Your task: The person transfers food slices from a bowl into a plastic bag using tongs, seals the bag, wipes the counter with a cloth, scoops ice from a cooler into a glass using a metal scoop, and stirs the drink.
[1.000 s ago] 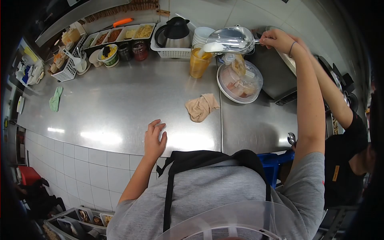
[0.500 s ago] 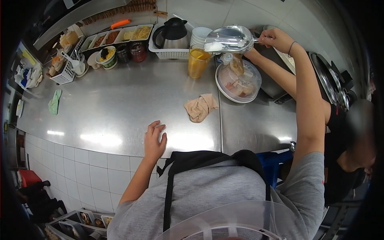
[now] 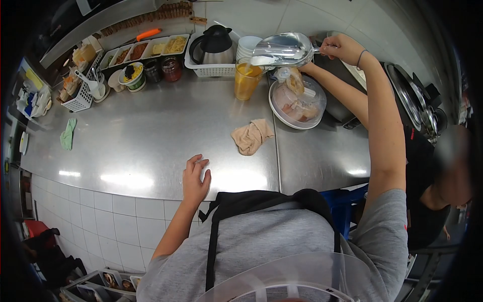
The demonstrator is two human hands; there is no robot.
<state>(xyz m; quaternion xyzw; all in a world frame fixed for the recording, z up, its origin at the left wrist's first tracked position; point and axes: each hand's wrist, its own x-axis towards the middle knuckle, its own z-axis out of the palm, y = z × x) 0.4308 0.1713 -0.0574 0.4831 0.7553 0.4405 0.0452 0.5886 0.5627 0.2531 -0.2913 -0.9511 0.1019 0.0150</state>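
Note:
My right hand [image 3: 343, 48] is closed around the handle of a shiny metal scoop [image 3: 289, 44]. The scoop is tipped leftward, its lip over the rim of a tall glass of orange drink [image 3: 247, 83]. Something pale shows at the glass's mouth; I cannot make it out fully. My left hand [image 3: 195, 176] hovers over or rests at the front of the steel counter [image 3: 151, 136], fingers apart, holding nothing. Nearest to it lies a crumpled beige cloth [image 3: 251, 137]. Right of the glass, bagged food lies in a lidded white bowl [image 3: 298, 103].
Along the back stand a white basket with a black-topped jug [image 3: 215, 43], stacked white bowls [image 3: 248, 46], jars [image 3: 171, 69] and topping trays [image 3: 148, 49]. A green cloth [image 3: 68, 133] lies left. At right, a co-worker's arm [image 3: 342, 90] reaches in behind my right arm.
The scoop has shifted slightly left over the glass, and the white stuff seen at its lip is gone from there. My left hand has stayed nearly still.

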